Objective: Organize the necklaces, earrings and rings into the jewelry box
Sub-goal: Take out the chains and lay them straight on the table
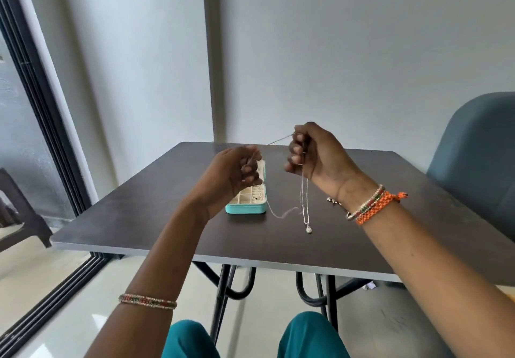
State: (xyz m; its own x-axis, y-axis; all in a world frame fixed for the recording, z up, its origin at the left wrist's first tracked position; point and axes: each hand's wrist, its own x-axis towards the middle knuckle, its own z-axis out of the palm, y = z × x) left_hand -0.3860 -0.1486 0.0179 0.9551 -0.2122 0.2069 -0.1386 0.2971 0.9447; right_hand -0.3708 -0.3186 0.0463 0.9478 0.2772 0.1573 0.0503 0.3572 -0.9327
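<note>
Both hands raised above the counter [167, 218]: right hand [315, 154] pinches a silver necklace [305, 204], pendant dangling just above the surface; left hand [231, 176] pinches the chain's other end. Behind, open jewelry box [246, 204], mid-counter, edges distant.

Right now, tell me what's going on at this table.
A person holds a thin silver necklace up over the dark table with both hands. The right hand grips the chain, its pendant dangling just above the tabletop; the left hand pinches the chain's other end. The open teal jewelry box sits behind, small pieces already in its compartments. More jewelry lies by the right wrist.
</note>
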